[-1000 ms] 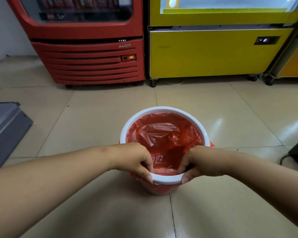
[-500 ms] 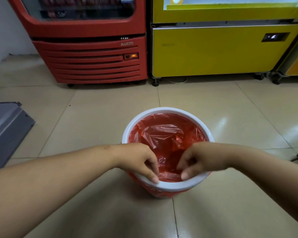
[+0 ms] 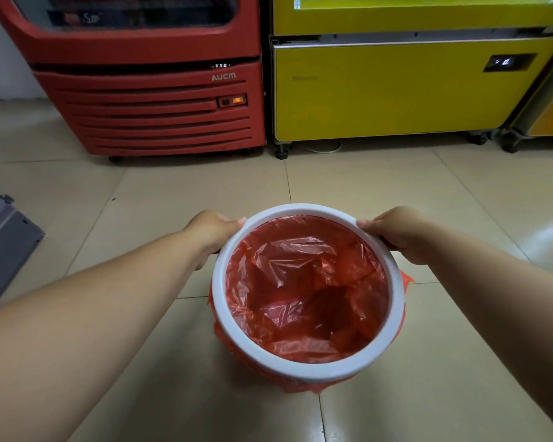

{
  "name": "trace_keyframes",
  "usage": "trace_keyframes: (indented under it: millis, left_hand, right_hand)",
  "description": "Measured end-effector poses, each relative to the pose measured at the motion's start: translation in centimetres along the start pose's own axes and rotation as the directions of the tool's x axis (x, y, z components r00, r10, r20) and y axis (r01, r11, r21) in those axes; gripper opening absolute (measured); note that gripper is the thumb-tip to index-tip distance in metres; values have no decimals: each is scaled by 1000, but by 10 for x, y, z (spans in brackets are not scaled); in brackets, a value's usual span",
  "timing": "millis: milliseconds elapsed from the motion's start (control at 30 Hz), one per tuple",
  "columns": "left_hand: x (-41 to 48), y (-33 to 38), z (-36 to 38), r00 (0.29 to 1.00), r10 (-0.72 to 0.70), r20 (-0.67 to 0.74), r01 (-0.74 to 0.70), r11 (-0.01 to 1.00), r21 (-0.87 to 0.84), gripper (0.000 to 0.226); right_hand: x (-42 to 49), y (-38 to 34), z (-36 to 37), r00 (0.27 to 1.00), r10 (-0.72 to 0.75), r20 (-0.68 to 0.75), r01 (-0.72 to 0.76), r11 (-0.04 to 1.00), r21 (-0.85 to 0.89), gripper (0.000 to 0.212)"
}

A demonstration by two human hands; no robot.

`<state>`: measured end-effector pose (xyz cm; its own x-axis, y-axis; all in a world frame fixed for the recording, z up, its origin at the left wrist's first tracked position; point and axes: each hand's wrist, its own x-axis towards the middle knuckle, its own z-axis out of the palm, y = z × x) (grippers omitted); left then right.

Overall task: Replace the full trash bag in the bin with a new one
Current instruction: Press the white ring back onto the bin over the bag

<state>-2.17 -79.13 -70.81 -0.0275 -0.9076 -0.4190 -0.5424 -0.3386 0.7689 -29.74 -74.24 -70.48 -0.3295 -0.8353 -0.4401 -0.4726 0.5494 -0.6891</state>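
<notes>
Head view, read from left to right: the left hand (image 3: pixel 213 231) is closed on the far-left edge of the bin (image 3: pixel 304 370), thumb on top of the white rim and fingers curled out of sight beneath. The bin stands on the tiled floor (image 3: pixel 179 199) in front of a red cooler (image 3: pixel 160 106) and a yellow cabinet (image 3: pixel 390 90). Inside it sits the red trash bag (image 3: pixel 307 288), thin and crinkled, its top folded over the outside wall under the rim, and it looks empty, so light. That film will likely be slippery and easy to tear; the stiff rim is the safer place to grip. The right hand (image 3: pixel 399 234) clasps the far-right rim the same way, thumb above, fingers wrapped below.
</notes>
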Motion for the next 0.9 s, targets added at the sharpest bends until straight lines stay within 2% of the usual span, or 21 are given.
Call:
trace_keyframes:
  millis: [200,300,433,600,733,900]
  left_hand:
    - [9,-3,-2,998,-39,39,41,997,-58,28]
    - [12,2,-7,997,-45,65,45,999,-3,31]
    - [15,16,1,999,30,33,-34,992,119,35]
    - [26,39,24,991,100,84,-118,962,244,47]
    - [37,42,28,994,74,86,-97,949,301,55]
    - [45,42,29,995,8,98,-37,954,296,55]
  right_hand:
    - [6,1,0,1000,8,18,-8,1000,-17,39]
    - [9,-8,-4,1000,12,28,-10,997,-81,38]
    - [17,-30,7,992,-115,-49,103,974,-204,46]
    - [31,-46,33,991,-130,31,134,955,-263,62]
    - [40,-48,35,996,-79,48,87,972,-219,65]
    - [42,-50,32,998,-18,67,26,991,-134,54]
